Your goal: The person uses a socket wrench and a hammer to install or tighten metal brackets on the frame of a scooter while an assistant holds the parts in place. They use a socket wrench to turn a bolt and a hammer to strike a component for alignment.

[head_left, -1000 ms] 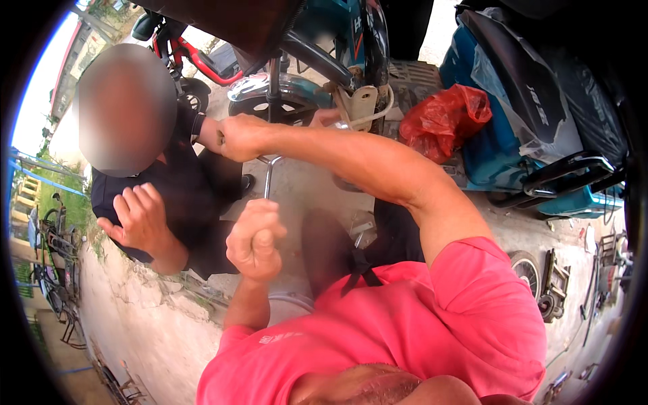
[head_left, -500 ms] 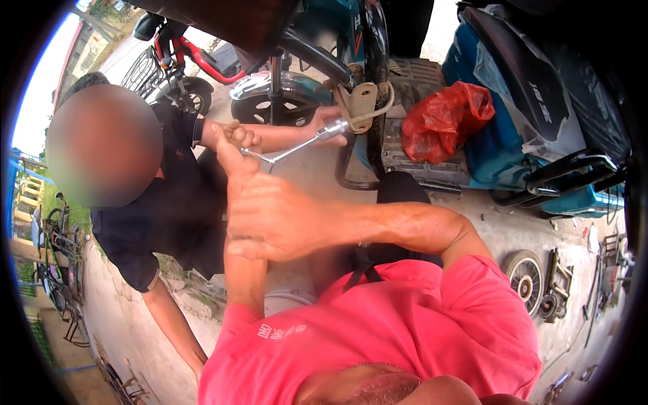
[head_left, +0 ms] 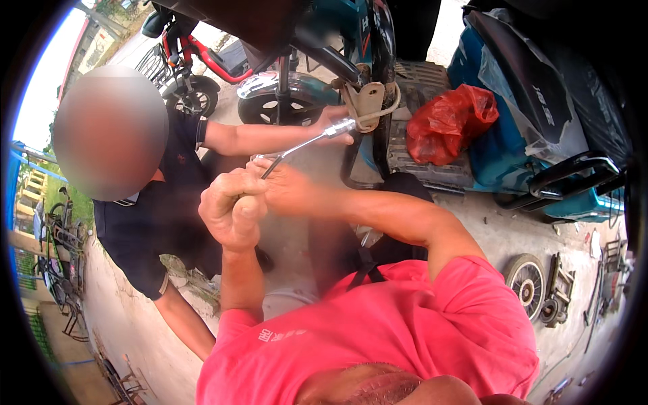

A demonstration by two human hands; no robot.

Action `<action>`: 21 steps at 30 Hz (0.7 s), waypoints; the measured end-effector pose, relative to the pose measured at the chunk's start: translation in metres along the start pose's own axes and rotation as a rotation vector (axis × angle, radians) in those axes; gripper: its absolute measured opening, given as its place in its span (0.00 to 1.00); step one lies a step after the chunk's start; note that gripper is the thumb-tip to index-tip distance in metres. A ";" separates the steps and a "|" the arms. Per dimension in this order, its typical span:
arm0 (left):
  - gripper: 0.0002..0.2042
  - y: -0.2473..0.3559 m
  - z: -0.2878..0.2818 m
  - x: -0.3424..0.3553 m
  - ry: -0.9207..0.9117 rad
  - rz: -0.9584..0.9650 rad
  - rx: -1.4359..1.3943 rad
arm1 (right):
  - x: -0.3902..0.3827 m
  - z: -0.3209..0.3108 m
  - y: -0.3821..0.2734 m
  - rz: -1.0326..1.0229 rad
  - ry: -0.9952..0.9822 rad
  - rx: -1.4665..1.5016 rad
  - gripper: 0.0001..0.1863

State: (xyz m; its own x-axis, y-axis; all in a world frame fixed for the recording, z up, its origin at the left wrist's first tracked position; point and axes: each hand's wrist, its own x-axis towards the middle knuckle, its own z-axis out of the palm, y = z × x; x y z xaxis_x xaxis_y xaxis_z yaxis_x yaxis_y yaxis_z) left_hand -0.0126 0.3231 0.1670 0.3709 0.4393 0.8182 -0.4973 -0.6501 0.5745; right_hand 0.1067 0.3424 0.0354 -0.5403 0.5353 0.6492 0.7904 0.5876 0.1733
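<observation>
Socket wrench [head_left: 307, 144]: chrome steel, bent L-shaped shank, tilted upward to the right, socket end against the scooter's beige bracket [head_left: 368, 101], lower end hand-gripped.

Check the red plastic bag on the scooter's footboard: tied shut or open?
Cannot tell. The red plastic bag lies bunched and crumpled on the ribbed footboard; no knot or open mouth shows.

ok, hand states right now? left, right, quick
Left hand: closed in a fist on the handle end of the metal socket wrench.
Right hand: closed on the same wrench handle, beside the left.
</observation>
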 end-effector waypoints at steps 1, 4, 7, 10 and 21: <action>0.21 -0.004 0.001 -0.001 0.012 -0.002 -0.022 | -0.005 -0.006 0.003 0.035 -0.024 0.298 0.13; 0.19 -0.005 0.004 -0.004 0.074 -0.006 -0.056 | 0.001 -0.087 0.013 0.148 -0.186 0.784 0.07; 0.18 -0.006 0.008 0.002 0.133 0.014 -0.060 | 0.012 -0.126 0.036 0.202 -0.049 0.885 0.07; 0.19 -0.003 0.007 0.009 0.148 -0.014 -0.080 | 0.026 -0.141 0.053 0.415 0.042 0.914 0.08; 0.18 -0.002 0.012 0.008 0.128 0.016 -0.107 | 0.133 -0.028 0.076 0.369 -1.061 0.529 0.15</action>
State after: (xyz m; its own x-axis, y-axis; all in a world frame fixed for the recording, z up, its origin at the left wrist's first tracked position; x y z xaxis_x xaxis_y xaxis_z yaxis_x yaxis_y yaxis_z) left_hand 0.0008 0.3210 0.1721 0.2627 0.5096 0.8193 -0.5855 -0.5907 0.5552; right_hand 0.1033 0.4410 0.1558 -0.4717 0.8019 -0.3666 0.8644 0.3383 -0.3721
